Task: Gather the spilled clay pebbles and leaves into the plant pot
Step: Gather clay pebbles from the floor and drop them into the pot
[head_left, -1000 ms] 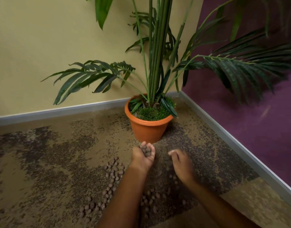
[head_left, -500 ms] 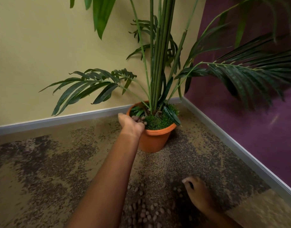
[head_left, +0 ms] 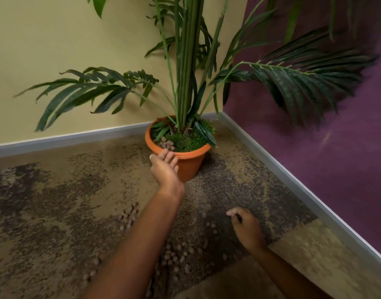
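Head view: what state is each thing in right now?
Pot: upright, holds some pebbles on its moss.
Floor pebbles: scattered on the carpet.
Left hand: open, fingers at the pot rim.
Right hand: low over the carpet, fingers curled; grip unclear.

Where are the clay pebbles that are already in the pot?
Head view: the clay pebbles lie inside the orange plant pot by its near-left rim, just beyond the left hand.

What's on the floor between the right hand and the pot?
Mostly speckled carpet, with a few clay pebbles near the right hand, in the head view.
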A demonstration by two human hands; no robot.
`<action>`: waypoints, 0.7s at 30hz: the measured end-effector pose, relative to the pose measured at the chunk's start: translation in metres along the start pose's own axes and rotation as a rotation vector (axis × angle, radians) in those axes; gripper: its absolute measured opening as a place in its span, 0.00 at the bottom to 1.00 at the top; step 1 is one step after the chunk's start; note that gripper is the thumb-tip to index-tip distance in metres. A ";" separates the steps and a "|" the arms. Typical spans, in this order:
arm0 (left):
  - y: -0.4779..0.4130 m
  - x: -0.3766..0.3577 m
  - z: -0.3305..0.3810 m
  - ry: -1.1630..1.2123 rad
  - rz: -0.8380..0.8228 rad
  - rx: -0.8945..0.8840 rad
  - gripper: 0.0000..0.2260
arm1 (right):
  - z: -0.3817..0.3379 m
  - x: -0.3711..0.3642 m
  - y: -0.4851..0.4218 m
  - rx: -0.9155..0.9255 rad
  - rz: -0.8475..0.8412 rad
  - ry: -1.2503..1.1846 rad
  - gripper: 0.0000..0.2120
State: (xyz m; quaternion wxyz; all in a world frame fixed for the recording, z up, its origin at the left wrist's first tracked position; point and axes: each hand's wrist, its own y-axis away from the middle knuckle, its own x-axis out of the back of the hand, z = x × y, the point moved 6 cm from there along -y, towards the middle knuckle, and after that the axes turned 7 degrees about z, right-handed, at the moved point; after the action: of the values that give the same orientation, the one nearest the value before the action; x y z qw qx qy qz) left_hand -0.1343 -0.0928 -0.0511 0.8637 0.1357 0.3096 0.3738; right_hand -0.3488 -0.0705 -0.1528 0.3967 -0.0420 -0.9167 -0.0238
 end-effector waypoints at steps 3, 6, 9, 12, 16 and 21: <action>0.024 0.022 -0.051 -0.231 0.014 -0.027 0.22 | 0.008 0.012 0.008 0.008 0.054 0.043 0.11; 0.045 0.042 -0.088 -0.642 -0.034 -0.249 0.15 | 0.019 0.019 0.021 0.017 0.072 0.095 0.10; 0.062 0.057 -0.117 -1.199 -0.161 -0.535 0.16 | 0.030 0.024 0.038 0.050 0.083 0.142 0.09; 0.079 0.067 -0.140 -1.569 -0.376 -0.749 0.21 | 0.043 0.028 0.057 0.086 0.099 0.190 0.10; 0.095 0.088 -0.160 -1.815 -0.717 -0.914 0.26 | 0.056 0.027 0.083 0.068 0.068 0.200 0.14; 0.121 0.116 -0.164 -1.905 -1.227 -1.153 0.40 | 0.061 0.019 0.109 0.177 0.021 0.325 0.20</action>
State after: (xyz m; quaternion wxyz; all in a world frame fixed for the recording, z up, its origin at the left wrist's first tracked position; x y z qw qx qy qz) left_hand -0.2450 0.0754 -0.1715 0.7077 -0.2095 -0.6263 -0.2510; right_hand -0.3955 0.0437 -0.1794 0.5420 -0.0121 -0.8385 0.0546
